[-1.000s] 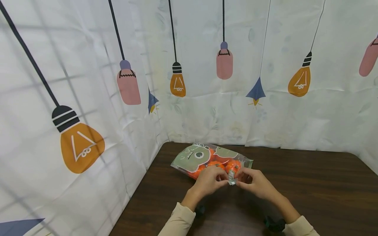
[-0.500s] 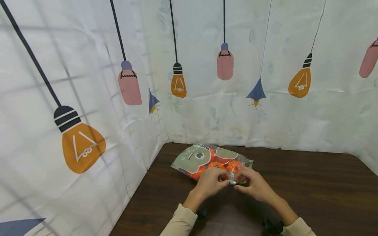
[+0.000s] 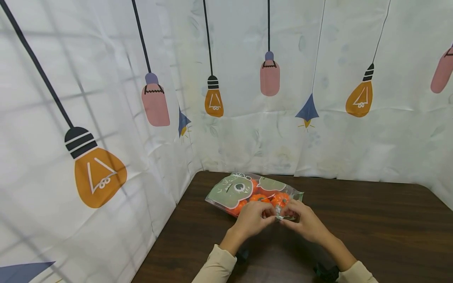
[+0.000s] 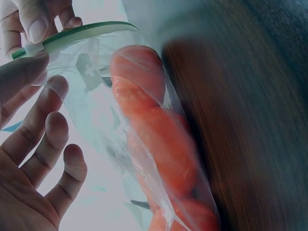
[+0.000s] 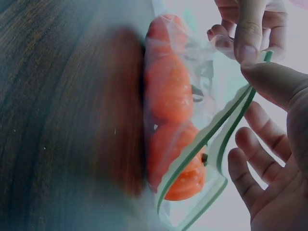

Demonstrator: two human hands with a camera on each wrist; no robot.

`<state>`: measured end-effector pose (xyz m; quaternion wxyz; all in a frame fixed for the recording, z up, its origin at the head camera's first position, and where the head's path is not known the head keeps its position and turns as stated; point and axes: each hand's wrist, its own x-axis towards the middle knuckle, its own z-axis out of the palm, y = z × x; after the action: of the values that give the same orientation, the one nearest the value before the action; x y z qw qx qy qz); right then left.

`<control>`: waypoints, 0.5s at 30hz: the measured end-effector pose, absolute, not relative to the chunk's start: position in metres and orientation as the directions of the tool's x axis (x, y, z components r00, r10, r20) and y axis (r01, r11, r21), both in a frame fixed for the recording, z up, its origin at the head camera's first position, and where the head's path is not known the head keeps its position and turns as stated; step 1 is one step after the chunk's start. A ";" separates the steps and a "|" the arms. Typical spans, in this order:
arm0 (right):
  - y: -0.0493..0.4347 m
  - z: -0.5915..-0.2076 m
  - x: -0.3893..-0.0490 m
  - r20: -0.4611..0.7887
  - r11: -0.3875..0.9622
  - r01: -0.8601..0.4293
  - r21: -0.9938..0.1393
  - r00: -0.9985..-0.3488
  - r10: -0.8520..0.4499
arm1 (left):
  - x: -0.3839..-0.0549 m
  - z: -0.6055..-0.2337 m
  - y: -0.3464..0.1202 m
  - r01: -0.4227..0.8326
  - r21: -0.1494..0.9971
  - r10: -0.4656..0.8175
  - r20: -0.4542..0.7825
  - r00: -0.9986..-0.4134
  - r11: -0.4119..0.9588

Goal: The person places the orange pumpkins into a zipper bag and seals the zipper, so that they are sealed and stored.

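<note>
A clear zip bag (image 3: 230, 192) with a pale green cartoon face lies near the table's back left. Several orange, ribbed, pumpkin-like pieces (image 5: 168, 89) show through its plastic. My left hand (image 3: 253, 218) pinches the green zip edge from the left; its other fingers are spread loosely in the left wrist view. My right hand (image 3: 308, 224) pinches the same edge from the right, both thumbs close together. A small whitish slider (image 4: 33, 48) shows on the zip between the fingertips. In the right wrist view the two zip strips (image 5: 204, 137) stand apart below my right thumb.
The bag lies on a dark brown wooden table (image 3: 371, 220). Behind and to the left hangs a white curtain (image 3: 240, 133) printed with lamps and bulbs. Dark straps (image 3: 325, 271) show at the wrists, by the cream sleeves (image 3: 214, 265).
Both hands have shifted slightly to the right along the bag's edge. The right thumb dropped away from the edge half a second ago and is now back against it. The bag stays in place.
</note>
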<state>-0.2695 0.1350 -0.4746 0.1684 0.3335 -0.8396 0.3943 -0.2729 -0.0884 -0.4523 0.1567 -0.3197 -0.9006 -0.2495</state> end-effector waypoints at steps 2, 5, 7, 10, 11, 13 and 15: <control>0.135 -0.475 -0.270 0.552 0.460 -0.699 -0.548 -0.715 -0.429 | -0.273 -0.452 -0.089 0.655 0.358 0.501 0.437 -0.747 0.665; 0.136 -0.475 -0.271 0.558 0.449 -0.706 -0.548 -0.708 -0.433 | -0.273 -0.452 -0.090 0.658 0.369 0.510 0.425 -0.748 0.656; 0.137 -0.475 -0.271 0.559 0.444 -0.709 -0.549 -0.706 -0.436 | -0.274 -0.452 -0.090 0.659 0.373 0.517 0.416 -0.748 0.653; 0.137 -0.475 -0.271 0.559 0.442 -0.709 -0.549 -0.705 -0.436 | -0.274 -0.452 -0.090 0.662 0.366 0.525 0.411 -0.746 0.654; 0.137 -0.475 -0.271 0.559 0.442 -0.709 -0.549 -0.705 -0.436 | -0.274 -0.452 -0.090 0.662 0.366 0.526 0.409 -0.746 0.654; 0.138 -0.475 -0.271 0.561 0.444 -0.710 -0.547 -0.704 -0.435 | -0.275 -0.452 -0.090 0.664 0.366 0.527 0.411 -0.744 0.652; 0.138 -0.475 -0.271 0.562 0.445 -0.710 -0.545 -0.704 -0.435 | -0.275 -0.452 -0.090 0.665 0.366 0.527 0.412 -0.743 0.651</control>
<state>-0.2710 0.1377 -0.4748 0.1726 0.3439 -0.8324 0.3989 -0.2746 -0.0901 -0.4516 0.1357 -0.3316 -0.8985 -0.2536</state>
